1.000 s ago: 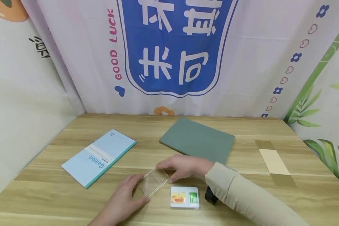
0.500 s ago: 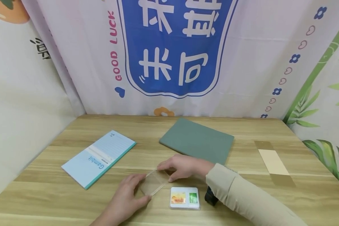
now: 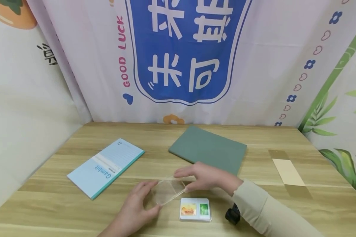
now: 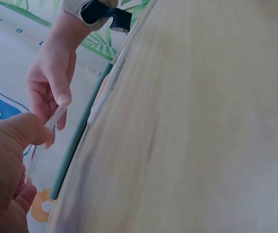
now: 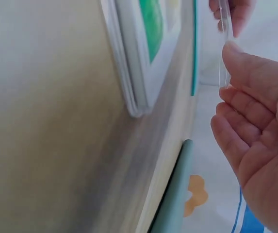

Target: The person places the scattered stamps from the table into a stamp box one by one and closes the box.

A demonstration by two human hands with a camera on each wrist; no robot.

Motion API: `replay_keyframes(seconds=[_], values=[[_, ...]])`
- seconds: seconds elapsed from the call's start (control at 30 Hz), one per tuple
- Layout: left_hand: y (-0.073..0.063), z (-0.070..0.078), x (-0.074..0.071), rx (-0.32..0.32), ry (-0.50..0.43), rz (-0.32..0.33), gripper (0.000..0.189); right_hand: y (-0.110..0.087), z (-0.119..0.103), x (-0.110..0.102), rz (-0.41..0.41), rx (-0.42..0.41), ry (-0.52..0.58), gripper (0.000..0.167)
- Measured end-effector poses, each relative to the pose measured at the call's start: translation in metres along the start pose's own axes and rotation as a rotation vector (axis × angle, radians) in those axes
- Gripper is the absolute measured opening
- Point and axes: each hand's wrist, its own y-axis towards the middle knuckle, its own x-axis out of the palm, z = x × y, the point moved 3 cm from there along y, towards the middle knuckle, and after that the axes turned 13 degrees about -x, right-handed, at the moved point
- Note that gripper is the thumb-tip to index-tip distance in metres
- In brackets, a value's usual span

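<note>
A clear plastic box lid (image 3: 169,191) is held between both hands, raised off the table in the wrist views. My left hand (image 3: 136,204) pinches its left edge, thumb nearest me and fingers at the far side. At the opposite end, my right hand (image 3: 206,177) grips it between thumb and fingertips. Just to the right of the lid, a flat white case (image 3: 192,215) with an orange and a green picture lies on the table. The right wrist view shows the lid edge-on (image 5: 224,43), with the white case (image 5: 146,73) close by.
A light blue notebook (image 3: 105,168) lies at the left of the wooden table (image 3: 246,214). Behind the right hand is a dark green folder (image 3: 210,146). A beige and brown strip (image 3: 289,172) lies at the right. The right wrist carries a black camera (image 3: 233,215).
Both hands have lifted the clear lid slightly and shifted it to the right, the right hand moving farther. The white case stays where it lay.
</note>
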Motion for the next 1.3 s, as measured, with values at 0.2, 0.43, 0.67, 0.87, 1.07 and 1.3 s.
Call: replay_keyframes(seconds=[0.2,0.43,0.67,0.87,1.07,1.3], values=[[-0.002,0.005,0.001,0.076,-0.063,-0.019,0.066,-0.019,-0.010,0.000,0.105,0.033,0.006,0.052],[-0.003,0.014,0.007,0.155,-0.138,-0.060,0.067,-0.047,-0.020,0.004,0.265,0.104,0.038,0.050],[-0.005,0.023,0.013,0.205,-0.213,-0.124,0.063,-0.069,-0.035,0.011,0.400,0.220,0.076,0.050],[-0.008,0.028,0.018,0.221,-0.284,-0.206,0.060,-0.079,-0.047,0.018,0.507,0.302,0.110,0.052],[-0.011,0.033,0.022,0.354,-0.236,-0.186,0.059,-0.088,-0.048,0.031,0.559,0.356,0.201,0.051],[-0.013,0.033,0.031,0.267,-0.152,-0.271,0.062,-0.093,-0.043,0.044,0.577,0.357,0.264,0.053]])
